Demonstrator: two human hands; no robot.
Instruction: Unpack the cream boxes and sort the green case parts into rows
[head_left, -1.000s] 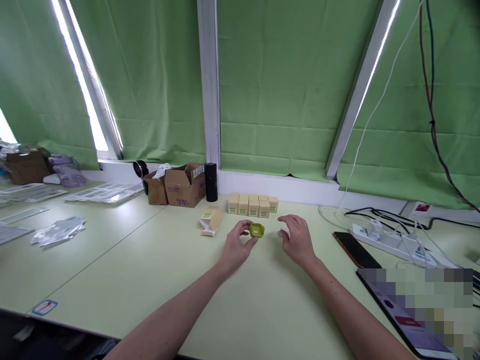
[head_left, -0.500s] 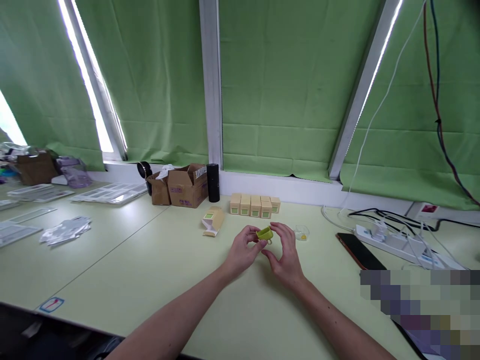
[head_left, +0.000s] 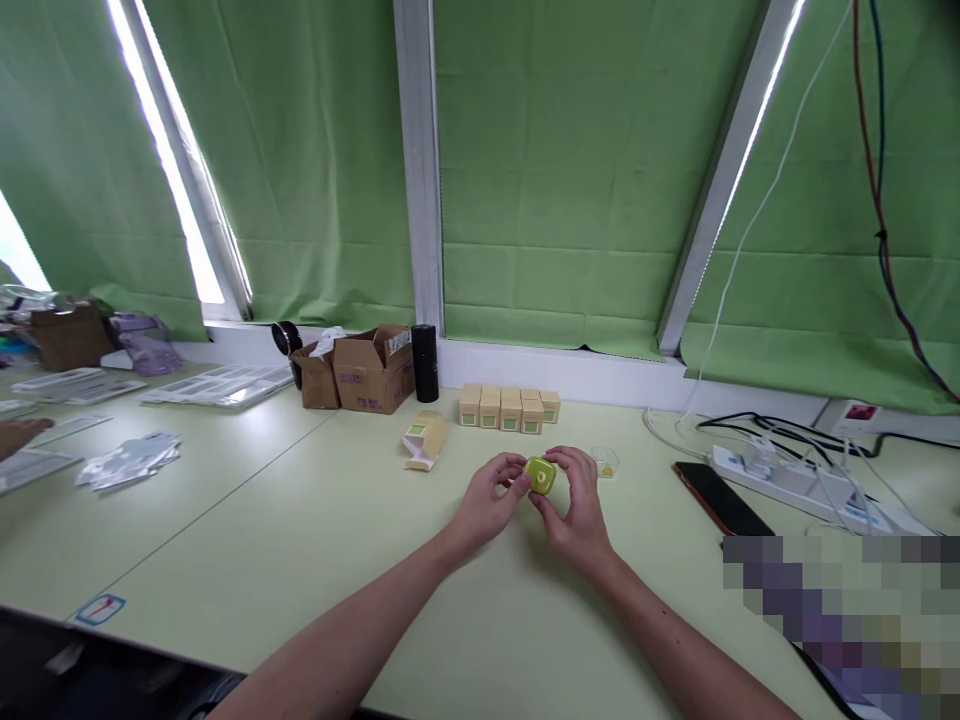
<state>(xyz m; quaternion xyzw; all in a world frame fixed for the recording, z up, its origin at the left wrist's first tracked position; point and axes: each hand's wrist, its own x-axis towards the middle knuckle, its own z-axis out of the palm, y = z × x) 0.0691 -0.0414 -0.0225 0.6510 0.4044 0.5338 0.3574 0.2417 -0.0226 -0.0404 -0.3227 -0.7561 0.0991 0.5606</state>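
A small glossy olive-green earbud case cover (head_left: 541, 476) is held just above the table in front of me, its face with a small pale round mark turned towards me. My left hand (head_left: 495, 500) pinches its left edge between thumb and fingers. On the other side, my right hand (head_left: 577, 510) has its fingertips at the top right edge and its thumb below. Just right of that hand sits a clear plastic piece (head_left: 605, 462) with something small and yellow in it. An opened kraft paper box (head_left: 426, 441) lies tilted to the left.
Several small kraft boxes (head_left: 510, 410) stand in rows at the back. Cardboard boxes (head_left: 373, 370) and a black cylinder (head_left: 425, 363) are back left. To the right lie a phone (head_left: 721, 498) and a power strip (head_left: 802, 490). Another person's hand (head_left: 22, 436) shows far left, near plastic packets (head_left: 129, 462).
The cover has been turned from showing its hollow inside and ring to showing its marked face. My right fingers have closed in on it. Another person's hand has appeared at far left.
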